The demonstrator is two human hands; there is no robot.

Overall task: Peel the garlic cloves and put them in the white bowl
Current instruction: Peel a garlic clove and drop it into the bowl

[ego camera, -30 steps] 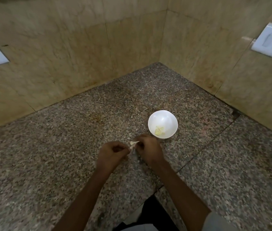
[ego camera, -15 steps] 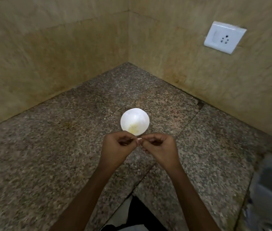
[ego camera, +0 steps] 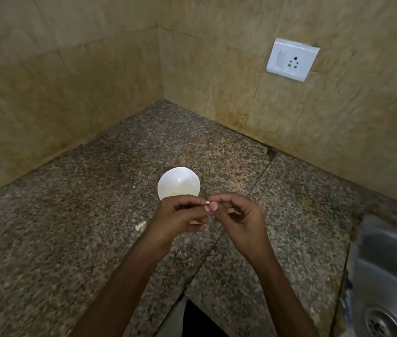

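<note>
Together, left hand (ego camera: 180, 215) and right hand (ego camera: 238, 217) pinch garlic clove (ego camera: 206, 203).

The tiny pale garlic clove (ego camera: 207, 203) is barely a speck, buried between the fingertips of the left hand (ego camera: 178, 215) and right hand (ego camera: 237, 215) pinching it, so peeled or not, can't tell. The left hand covers the near rim of the round white bowl (ego camera: 179, 177), and the yellowish bits (ego camera: 180, 190) inside are too smeared to identify. Same for the pale scrap (ego camera: 141, 226) on the speckled granite counter (ego camera: 70, 239). The stainless steel sink (ego camera: 387, 276) is chopped by 2 edges.
</note>
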